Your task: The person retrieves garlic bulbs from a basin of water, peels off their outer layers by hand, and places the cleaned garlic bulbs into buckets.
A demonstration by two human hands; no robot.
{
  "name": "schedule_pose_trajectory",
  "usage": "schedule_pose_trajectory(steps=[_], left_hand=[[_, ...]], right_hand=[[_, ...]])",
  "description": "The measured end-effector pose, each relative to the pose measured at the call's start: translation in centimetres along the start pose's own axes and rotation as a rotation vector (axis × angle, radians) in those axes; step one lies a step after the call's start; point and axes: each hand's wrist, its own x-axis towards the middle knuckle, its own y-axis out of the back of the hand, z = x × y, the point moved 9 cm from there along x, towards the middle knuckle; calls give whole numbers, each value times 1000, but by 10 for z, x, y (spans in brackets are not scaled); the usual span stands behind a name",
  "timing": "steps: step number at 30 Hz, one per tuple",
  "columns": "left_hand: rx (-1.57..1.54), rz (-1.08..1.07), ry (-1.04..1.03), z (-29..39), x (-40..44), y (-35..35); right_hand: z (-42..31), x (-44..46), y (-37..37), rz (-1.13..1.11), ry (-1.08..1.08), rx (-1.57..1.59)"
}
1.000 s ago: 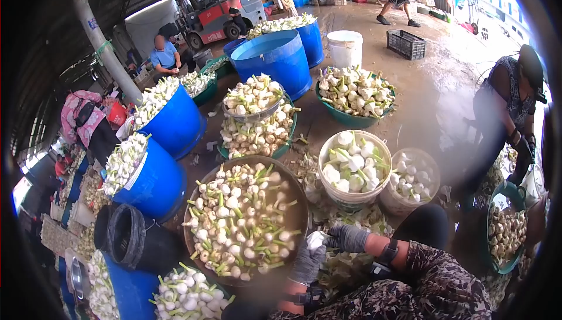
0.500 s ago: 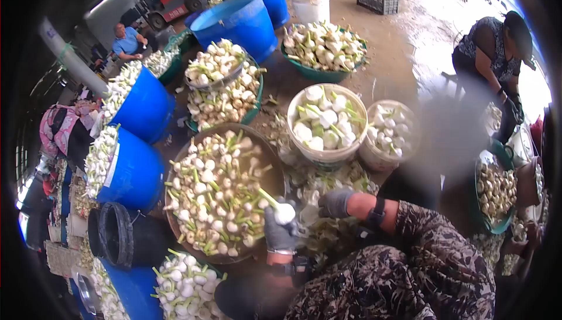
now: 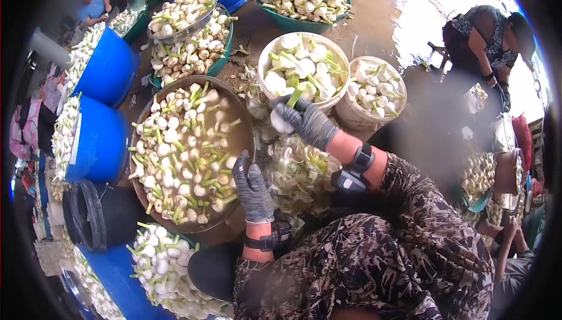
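Observation:
My right hand (image 3: 309, 122), in a grey glove, is closed on a white garlic bulb (image 3: 281, 122) with a green stem, close to the near rim of a white bucket (image 3: 270, 89) of peeled bulbs. Beside the right edge of a wide round basin (image 3: 249, 138), my left hand (image 3: 253, 191) has its gloved fingers apart and holds nothing. Many bulbs with green stems lie in the basin's brown water. Loose peels (image 3: 301, 173) cover the ground between my hands and below the bucket.
A second bucket (image 3: 360, 120) of bulbs stands right of the first. Blue tubs (image 3: 102, 138) and a black bucket (image 3: 111, 217) are on the left. Green basins (image 3: 298, 24) of garlic sit beyond. A person (image 3: 486, 36) bends over at the right.
The bulb has passed from my left hand to my right hand, which has moved up to the white bucket. My left hand has opened. The camera view has shifted.

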Motion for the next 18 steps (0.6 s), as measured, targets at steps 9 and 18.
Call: schedule_pose_trajectory(steps=[9,18], left_hand=[[-405,-99,386,-38,-10,-7],[-310,52,340,-36,-6,21]], right_hand=[[-29,126,59,255,177,-948],[56,101,-158,-361,342,-1251]])
